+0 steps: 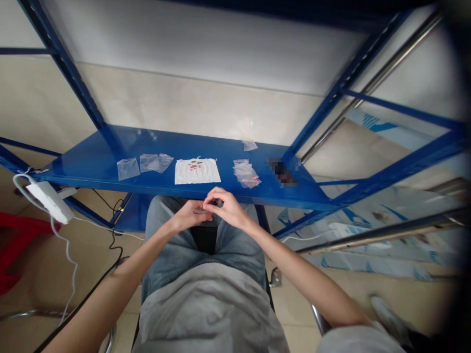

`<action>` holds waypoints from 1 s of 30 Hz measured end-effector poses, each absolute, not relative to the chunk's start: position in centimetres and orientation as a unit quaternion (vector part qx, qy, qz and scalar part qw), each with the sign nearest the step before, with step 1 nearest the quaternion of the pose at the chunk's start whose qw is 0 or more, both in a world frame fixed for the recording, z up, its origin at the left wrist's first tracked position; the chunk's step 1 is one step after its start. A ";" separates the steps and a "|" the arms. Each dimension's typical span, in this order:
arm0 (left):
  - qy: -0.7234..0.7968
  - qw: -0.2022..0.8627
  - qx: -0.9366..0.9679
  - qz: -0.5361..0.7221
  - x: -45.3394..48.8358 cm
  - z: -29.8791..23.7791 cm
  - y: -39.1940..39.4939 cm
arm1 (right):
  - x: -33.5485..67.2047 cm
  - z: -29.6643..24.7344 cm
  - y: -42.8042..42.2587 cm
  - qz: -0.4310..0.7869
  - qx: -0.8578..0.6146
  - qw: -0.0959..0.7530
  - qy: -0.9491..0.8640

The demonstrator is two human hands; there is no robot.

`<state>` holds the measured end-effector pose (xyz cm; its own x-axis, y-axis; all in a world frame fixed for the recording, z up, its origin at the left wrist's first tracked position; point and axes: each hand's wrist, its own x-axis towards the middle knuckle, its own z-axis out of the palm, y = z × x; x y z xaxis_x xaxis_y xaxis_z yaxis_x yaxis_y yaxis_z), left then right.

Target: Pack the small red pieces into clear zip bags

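A small flat greyish piece (199, 210) lay between the two hands, held just above the person's lap and close behind the front edge of the shelf. Its exact kind was too small to tell. The left hand (189, 216) was mostly closed, its fingers curled around the piece from the near side. The right hand (225, 208) was also nearly closed, arched over from the other side with its fingertips drawn in on the piece, so the two hands touched at the knuckles and fingers. Below them were a grey T-shirt (208, 314) and faded blue jeans (176, 250).

Beyond the hands stood a blue metal shelf (110, 184). Near its left end lay three clear plastic bags (145, 164), two of them overlapping. Around the middle, by the front edge, was a white sheet (196, 171) with small reddish pieces on it. To its right lay a stack of clear bags with pink contents (246, 174), with a single bag (249, 145) near the back edge. A pixelated patch (281, 172) covered something further right.

A white power adapter (49, 201) hung off the left end on white cable. A red chair (13, 245) stood on the tiled floor (294, 314) to the left.
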<state>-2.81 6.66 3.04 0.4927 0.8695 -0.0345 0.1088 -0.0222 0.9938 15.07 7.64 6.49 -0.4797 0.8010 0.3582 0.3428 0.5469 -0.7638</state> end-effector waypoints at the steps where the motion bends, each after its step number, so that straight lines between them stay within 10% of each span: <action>1: 0.376 0.585 0.647 0.314 -2.6 2.9 6.5 | 15.4 6.0 7.0 0.312 -0.364 0.365 -0.798; 30: 0.346 0.657 0.551 0.380 -1.6 2.4 5.8 | 16.6 4.0 7.0 0.482 -0.409 0.493 -0.598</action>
<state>-1.59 5.81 2.42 0.4713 0.8812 -0.0364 -0.1184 0.1041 0.9875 16.57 7.01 3.96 -0.1797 0.9643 0.1947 0.0132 0.2003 -0.9796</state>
